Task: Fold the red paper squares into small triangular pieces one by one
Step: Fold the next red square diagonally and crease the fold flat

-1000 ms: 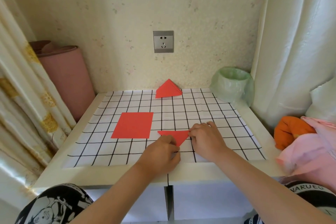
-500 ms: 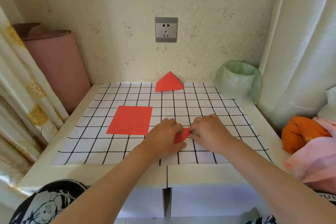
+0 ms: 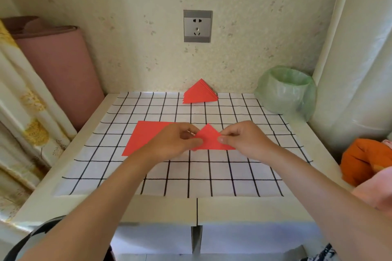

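One piece in hand, mid-cycle. The small red folded paper triangle (image 3: 209, 137) sits around mid-table over the white table cover with black grid lines (image 3: 212, 176), apex toward the far edge. I can't tell if it rests on the cover or is lifted just off it.

Grips:
- left hand (image 3: 176, 141): grip clamped on the triangle's left corner, thumb against curled fingers
- right hand (image 3: 244, 140): grip pinching the right corner the same way
- neither hand is free

Progress, my read:
- done: a pile of folded red paper triangles (image 3: 200, 92) at the middle of the far edge, against the wall
- in work: the held piece already looks about the size of the piled ones, so it's probably at final crease or ready to go on the pile
- left: the flat red paper square (image 3: 148, 137) left of centre, its right side hidden by the left hand

Counts:
- 1 triangle in hand
- 1 finished pile; layered edges show several pieces, exact number not readable
- 1 flat red square visible; could be a single sheet or a thin stack, can't tell
- 2 hands, both on the same piece

Also there: a green-bagged round bin (image 3: 286, 89) at the far right corner of the white table (image 3: 148, 207).
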